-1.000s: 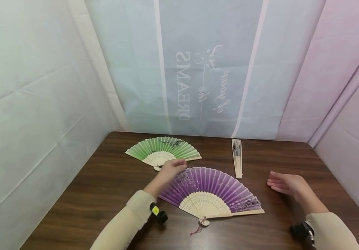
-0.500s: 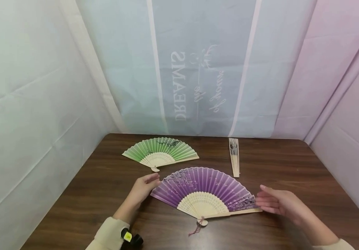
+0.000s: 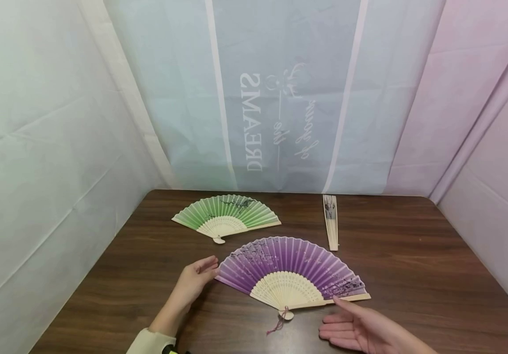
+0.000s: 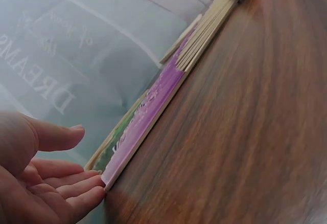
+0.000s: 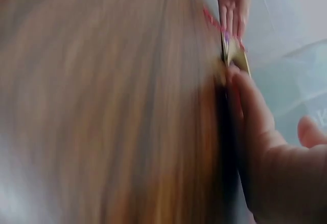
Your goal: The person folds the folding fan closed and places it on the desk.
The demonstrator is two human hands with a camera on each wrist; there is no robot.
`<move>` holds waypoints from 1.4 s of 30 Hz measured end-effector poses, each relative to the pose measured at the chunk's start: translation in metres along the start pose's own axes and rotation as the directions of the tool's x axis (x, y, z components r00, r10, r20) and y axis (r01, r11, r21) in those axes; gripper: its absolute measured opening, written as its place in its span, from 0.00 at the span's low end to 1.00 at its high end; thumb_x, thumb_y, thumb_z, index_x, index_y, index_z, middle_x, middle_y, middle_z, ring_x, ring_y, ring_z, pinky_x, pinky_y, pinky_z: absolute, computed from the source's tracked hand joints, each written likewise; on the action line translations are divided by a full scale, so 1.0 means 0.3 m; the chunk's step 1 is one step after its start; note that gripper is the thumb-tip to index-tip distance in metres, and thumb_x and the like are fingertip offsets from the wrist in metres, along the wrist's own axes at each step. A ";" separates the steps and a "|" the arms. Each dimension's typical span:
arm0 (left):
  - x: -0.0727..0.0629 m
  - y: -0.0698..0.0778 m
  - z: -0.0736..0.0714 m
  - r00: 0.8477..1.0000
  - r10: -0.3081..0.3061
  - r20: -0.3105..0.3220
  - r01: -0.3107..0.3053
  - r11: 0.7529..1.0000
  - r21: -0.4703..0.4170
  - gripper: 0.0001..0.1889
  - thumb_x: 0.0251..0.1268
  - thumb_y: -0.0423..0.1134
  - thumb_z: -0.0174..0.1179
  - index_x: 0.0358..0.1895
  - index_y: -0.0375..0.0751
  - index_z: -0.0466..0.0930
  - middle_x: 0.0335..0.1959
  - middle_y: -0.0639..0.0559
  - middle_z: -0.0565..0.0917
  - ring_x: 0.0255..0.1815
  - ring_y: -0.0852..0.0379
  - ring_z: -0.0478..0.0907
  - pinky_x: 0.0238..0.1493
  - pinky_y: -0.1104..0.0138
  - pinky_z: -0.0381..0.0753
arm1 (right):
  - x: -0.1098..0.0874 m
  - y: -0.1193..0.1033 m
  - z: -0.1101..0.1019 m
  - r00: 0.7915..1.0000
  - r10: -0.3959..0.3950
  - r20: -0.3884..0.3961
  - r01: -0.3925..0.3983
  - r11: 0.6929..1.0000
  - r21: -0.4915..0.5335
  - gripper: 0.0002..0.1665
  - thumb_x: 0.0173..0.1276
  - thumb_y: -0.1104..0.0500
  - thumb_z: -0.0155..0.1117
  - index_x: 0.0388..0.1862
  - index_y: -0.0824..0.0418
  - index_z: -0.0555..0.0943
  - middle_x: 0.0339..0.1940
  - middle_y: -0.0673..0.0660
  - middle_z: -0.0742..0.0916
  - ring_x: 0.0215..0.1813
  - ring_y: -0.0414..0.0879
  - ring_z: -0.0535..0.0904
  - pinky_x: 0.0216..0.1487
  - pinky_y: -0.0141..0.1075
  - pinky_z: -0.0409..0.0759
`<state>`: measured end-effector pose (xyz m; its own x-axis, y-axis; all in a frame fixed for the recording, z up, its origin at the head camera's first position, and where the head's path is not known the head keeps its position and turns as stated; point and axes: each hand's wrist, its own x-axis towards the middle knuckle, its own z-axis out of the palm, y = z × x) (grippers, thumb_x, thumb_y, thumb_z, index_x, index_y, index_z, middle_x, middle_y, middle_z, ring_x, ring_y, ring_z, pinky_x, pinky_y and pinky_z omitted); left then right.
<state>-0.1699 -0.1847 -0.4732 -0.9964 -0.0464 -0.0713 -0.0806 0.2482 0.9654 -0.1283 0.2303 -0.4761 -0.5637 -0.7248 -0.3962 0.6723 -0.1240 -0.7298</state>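
Note:
A spread purple folding fan (image 3: 296,258) lies on the table, its pivot and pink tassel (image 3: 279,322) toward me. My left hand (image 3: 192,282) is at the fan's left edge with fingers extended; in the left wrist view, the fingertips (image 4: 94,180) meet the fan's corner. My right hand (image 3: 362,327) lies just below the right-hand guard stick, palm turned up and fingers extended. Its thumb tip is by that stick; whether it touches cannot be told. The right wrist view is blurred, with the right hand (image 5: 278,152) in front of the fan's pivot end.
Behind the purple fan, a spread green folding fan (image 3: 236,209) lies at the back left. A closed pale fan (image 3: 331,223) is at the back right. Fabric hangings (image 3: 187,98) with printed words rise around the brown table (image 3: 409,255).
My left hand has drawn back from above the purple fan's upper left to its left edge. My right hand has come in leftward and nearer, below the guard stick. The fans stay put.

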 end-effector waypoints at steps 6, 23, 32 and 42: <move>-0.022 0.005 -0.009 1.000 0.000 -0.017 0.000 1.000 0.014 0.24 0.66 0.30 0.62 0.62 0.20 0.72 0.62 0.28 0.78 0.63 0.37 0.78 0.62 0.58 0.82 | 0.041 0.030 0.037 0.999 -0.030 0.037 0.024 0.989 0.146 0.39 0.83 0.46 0.39 0.66 0.84 0.63 0.58 0.68 0.84 0.61 0.52 0.82 0.70 0.40 0.77; -0.045 0.000 -0.009 0.999 -0.015 -0.035 0.015 1.000 -0.004 0.23 0.66 0.30 0.62 0.62 0.20 0.73 0.60 0.28 0.79 0.61 0.38 0.80 0.58 0.64 0.85 | 0.153 0.050 0.127 0.984 -0.116 -0.138 0.137 0.979 0.153 0.25 0.82 0.54 0.46 0.54 0.78 0.76 0.47 0.66 0.89 0.52 0.49 0.87 0.62 0.37 0.83; -0.039 -0.003 -0.007 0.998 -0.029 -0.061 0.028 0.999 -0.015 0.22 0.67 0.32 0.62 0.60 0.21 0.75 0.58 0.30 0.82 0.60 0.40 0.80 0.58 0.64 0.85 | 0.170 0.066 0.112 0.971 -0.169 -0.168 0.205 0.953 0.223 0.09 0.77 0.60 0.55 0.46 0.66 0.78 0.46 0.63 0.90 0.51 0.46 0.87 0.63 0.34 0.82; -0.033 -0.022 -0.011 0.986 -0.086 -0.141 0.070 0.991 -0.114 0.24 0.63 0.33 0.67 0.60 0.22 0.76 0.55 0.33 0.84 0.54 0.55 0.83 0.46 0.83 0.79 | 0.158 0.068 0.127 0.968 -0.215 -0.129 0.242 0.934 0.262 0.12 0.81 0.60 0.46 0.46 0.62 0.79 0.48 0.60 0.90 0.53 0.43 0.87 0.64 0.31 0.79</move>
<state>-0.1593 -0.1890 -0.4779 -0.9720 -0.2032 -0.1183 -0.1471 0.1326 0.9802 -0.1231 0.1678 -0.4885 -0.7521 -0.5873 -0.2991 0.6173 -0.4686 -0.6320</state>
